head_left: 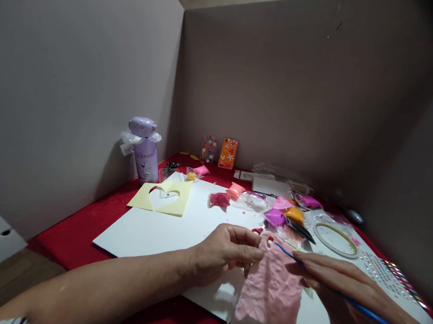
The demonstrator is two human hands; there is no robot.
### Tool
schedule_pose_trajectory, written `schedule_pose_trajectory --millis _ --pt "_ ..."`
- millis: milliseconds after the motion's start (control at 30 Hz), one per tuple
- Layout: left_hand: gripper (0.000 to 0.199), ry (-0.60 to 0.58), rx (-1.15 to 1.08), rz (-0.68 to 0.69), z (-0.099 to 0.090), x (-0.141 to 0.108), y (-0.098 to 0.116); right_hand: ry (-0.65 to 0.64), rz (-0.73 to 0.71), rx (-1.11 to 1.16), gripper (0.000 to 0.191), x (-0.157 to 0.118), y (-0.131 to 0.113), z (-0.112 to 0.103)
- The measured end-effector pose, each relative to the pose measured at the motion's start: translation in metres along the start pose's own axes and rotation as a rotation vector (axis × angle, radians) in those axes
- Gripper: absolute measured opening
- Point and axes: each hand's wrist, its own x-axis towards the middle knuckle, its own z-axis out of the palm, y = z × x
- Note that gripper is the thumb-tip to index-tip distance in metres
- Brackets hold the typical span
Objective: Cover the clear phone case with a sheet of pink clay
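My left hand (229,252) is closed on the upper left edge of a phone case (271,288) covered in bumpy pink clay. The case is tilted up above the white board, with a rounded opening near its top corner. In my right hand (344,284) is a slim blue modelling tool (370,315), its tip at the case beside that opening. My right fingers lie extended along the tool, near the case's right edge. Part of the case's right side is hidden by my right hand.
A white board (125,237) lies on red cloth (74,237). Yellow paper (180,206) with a heart cut-out and a purple bottle (146,158) stand left. Bagged clay (274,217), a tape roll (334,239) and gem stickers (381,272) are right. Decorated phone cases (228,153) lean behind.
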Motion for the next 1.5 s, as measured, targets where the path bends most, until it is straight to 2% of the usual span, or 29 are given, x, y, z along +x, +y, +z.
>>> schedule_pose_trajectory --millis 100,333,667,900,1033,1100,1167,1300,1500 --pt "0.029 -0.016 0.003 0.019 0.0 -0.001 -0.002 -0.069 -0.047 -0.04 0.03 -0.003 0.002 -0.003" --pt "0.027 -0.018 -0.006 0.034 0.0 0.0 -0.003 -0.01 0.075 -0.109 0.019 -0.012 0.003 0.001" --pt "0.03 -0.012 0.009 0.02 0.004 -0.003 -0.001 -0.025 -0.018 -0.185 0.015 -0.018 0.019 -0.001" --pt "0.028 -0.017 0.012 0.037 0.005 -0.004 -0.002 -0.234 -0.113 -0.33 0.017 -0.011 0.024 -0.012" --pt "0.027 -0.02 0.008 0.043 0.005 -0.003 -0.001 -0.371 -0.227 -0.305 0.016 -0.009 0.024 -0.014" --pt "0.027 -0.021 0.009 0.042 0.005 -0.003 -0.001 -0.314 -0.202 -0.282 0.016 -0.012 0.018 -0.011" --pt "0.028 -0.019 0.009 0.041 0.005 -0.003 -0.001 -0.218 -0.095 -0.288 0.018 -0.015 0.013 -0.009" --pt "0.031 -0.013 0.01 0.032 0.004 -0.003 -0.002 -0.23 -0.167 -0.256 0.019 -0.013 0.017 -0.012" --pt "0.031 -0.013 0.016 0.032 0.004 -0.003 -0.001 -0.179 -0.177 -0.262 0.018 -0.008 0.022 -0.015"
